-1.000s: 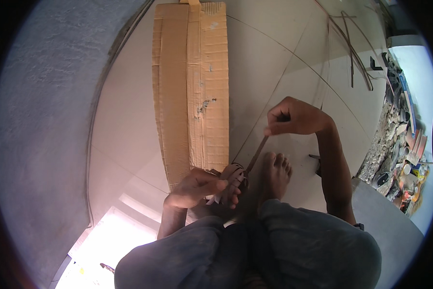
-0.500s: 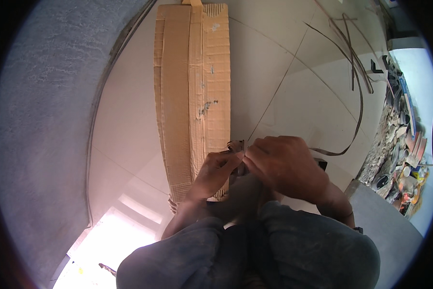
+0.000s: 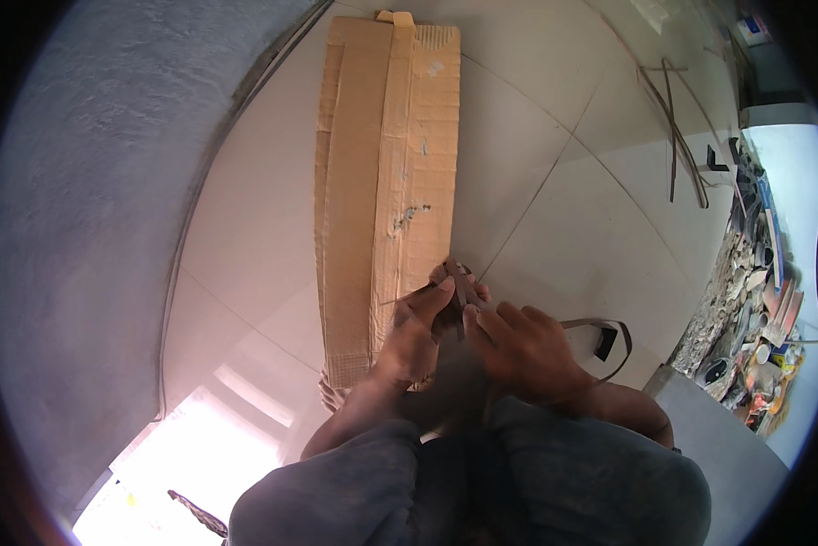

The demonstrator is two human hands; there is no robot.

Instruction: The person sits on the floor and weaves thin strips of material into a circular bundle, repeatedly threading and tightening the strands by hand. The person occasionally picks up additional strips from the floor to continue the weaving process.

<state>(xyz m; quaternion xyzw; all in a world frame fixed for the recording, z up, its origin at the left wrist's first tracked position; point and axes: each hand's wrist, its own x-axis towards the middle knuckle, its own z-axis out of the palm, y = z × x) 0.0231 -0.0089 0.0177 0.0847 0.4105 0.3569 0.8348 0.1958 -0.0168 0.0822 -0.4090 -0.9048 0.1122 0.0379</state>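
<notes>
Pale tiled floor (image 3: 527, 118), grey wall (image 3: 109, 200), heaped clutter (image 3: 738, 291), cardboard (image 3: 353, 182), left hand (image 3: 413, 341), right hand (image 3: 525, 348), fingers clamped on brown strip (image 3: 461, 286)

The cardboard (image 3: 389, 200) is tan with ridged lines and grey scuff marks; the strip (image 3: 628, 341) is dull brown. The floor tiles (image 3: 527, 136) are pale grey, crossed by thin dark lines. The wall (image 3: 100, 200) is mottled blue-grey, the trousers (image 3: 336, 491) dark slate, the angular piece (image 3: 605, 343) black.

The head-worn fisheye looks down, over blue-grey clothed knees (image 3: 600, 460), at bare left hand (image 3: 411, 341) and bare right hand (image 3: 525, 350), close below.
</notes>
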